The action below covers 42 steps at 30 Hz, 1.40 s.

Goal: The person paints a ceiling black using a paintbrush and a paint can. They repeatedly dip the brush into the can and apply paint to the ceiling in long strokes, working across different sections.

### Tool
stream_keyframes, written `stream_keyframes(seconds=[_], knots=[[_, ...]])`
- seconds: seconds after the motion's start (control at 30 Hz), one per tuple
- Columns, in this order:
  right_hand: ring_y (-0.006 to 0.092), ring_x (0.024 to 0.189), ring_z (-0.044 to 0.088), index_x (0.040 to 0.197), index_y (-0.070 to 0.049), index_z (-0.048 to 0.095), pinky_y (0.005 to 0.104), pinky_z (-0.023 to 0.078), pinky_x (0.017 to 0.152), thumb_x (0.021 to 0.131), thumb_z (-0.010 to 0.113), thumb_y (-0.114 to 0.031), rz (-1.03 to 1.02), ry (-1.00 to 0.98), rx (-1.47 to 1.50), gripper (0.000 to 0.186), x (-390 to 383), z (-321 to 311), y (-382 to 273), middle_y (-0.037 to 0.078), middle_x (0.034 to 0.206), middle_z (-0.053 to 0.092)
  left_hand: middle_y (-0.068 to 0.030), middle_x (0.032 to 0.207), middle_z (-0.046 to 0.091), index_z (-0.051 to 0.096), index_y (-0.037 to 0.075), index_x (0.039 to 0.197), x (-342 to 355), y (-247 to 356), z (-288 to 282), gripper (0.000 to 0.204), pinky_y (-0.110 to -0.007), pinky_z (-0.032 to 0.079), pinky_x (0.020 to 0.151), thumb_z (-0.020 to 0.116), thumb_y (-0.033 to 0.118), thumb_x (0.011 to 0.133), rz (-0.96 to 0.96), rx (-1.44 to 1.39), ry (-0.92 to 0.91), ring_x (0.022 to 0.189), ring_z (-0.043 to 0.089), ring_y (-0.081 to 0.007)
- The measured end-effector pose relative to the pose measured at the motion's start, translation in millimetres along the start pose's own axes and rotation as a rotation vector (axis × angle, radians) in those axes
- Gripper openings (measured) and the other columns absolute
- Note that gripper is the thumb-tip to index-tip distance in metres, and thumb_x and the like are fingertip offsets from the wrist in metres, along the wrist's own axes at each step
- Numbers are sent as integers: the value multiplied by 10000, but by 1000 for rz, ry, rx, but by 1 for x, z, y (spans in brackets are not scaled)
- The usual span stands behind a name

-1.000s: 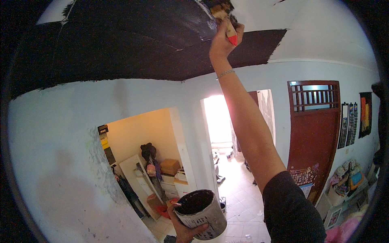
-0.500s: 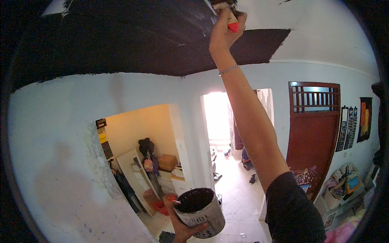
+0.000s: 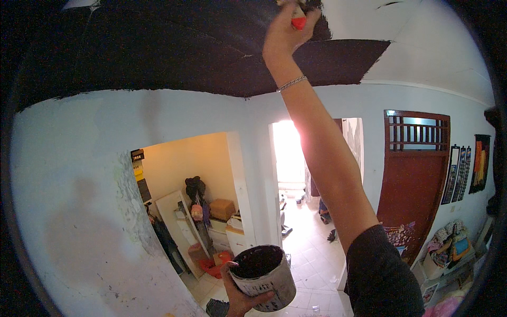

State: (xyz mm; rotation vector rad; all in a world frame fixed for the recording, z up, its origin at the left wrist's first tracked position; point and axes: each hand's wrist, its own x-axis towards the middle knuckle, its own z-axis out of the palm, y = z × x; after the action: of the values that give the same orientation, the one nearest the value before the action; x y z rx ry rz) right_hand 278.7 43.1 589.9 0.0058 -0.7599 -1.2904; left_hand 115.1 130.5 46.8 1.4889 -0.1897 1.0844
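Note:
Raised overhead, my right hand (image 3: 284,38) is closed round a paintbrush (image 3: 299,23) with a red end on its handle. The bristles lie near the top edge of the view and are mostly hidden, by the ceiling's black-painted part (image 3: 179,53). Low in the middle, my left hand (image 3: 242,300) grips a grey, paint-smeared can (image 3: 280,285) from its left side and underneath. Dark paint (image 3: 259,261) shows inside the can, which tilts slightly. Right of the brush the ceiling is white (image 3: 428,39), and the black ends there in a ragged edge.
A pale blue wall (image 3: 68,169) stands at the left. An opening shows a leaning mirror (image 3: 179,227) and boxes (image 3: 222,209). Beyond a bright doorway (image 3: 288,158) things lie on the tiled floor (image 3: 314,264). A brown door (image 3: 412,185) and a heaped basket (image 3: 449,245) are at right.
My right hand and the brush have shifted a little left and upward in view. Black now shows on the ceiling just right of the brush. The room has slid slightly right; the can stays held.

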Motion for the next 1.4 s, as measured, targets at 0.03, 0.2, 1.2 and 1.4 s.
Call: stream_keyframes(seconds=[0.03, 0.2, 1.2, 1.4], knots=[[225, 851, 608, 1007, 15, 557, 365, 488, 771, 988, 625, -139, -50, -35, -52, 169, -3, 0, -10, 139, 938, 629, -174, 1306, 483, 250, 78, 1350, 0, -1, -1, 1200, -473, 473, 1058, 1057, 245, 478, 2, 2, 0, 1225, 556, -305], [246, 800, 609, 983, 29, 580, 395, 475, 689, 1027, 606, -171, -240, -209, 109, 206, -9, -5, -43, 159, 903, 635, -158, 1402, 475, 90, 166, 1587, 3, -7, 0, 1445, -502, 443, 1110, 1031, 206, 490, -44, -97, -60, 1291, 531, -354], [194, 946, 545, 1191, -17, 484, 338, 457, 903, 992, 599, -203, 124, -85, 125, 296, -5, -66, 95, 108, 1082, 562, -178, 1582, 312, 185, 112, 1531, 36, -47, 12, 1374, -500, 388, 1151, 1039, 323, 475, 273, 92, 80, 1365, 466, -355], [200, 886, 508, 1087, -6, 478, 358, 449, 849, 989, 590, -221, 166, 134, 0, 262, -8, -40, 81, 125, 978, 545, -180, 1565, 317, 172, 97, 1543, 33, -42, 16, 1379, -497, 385, 1146, 1032, 331, 491, 232, 97, 76, 1362, 462, -353]])
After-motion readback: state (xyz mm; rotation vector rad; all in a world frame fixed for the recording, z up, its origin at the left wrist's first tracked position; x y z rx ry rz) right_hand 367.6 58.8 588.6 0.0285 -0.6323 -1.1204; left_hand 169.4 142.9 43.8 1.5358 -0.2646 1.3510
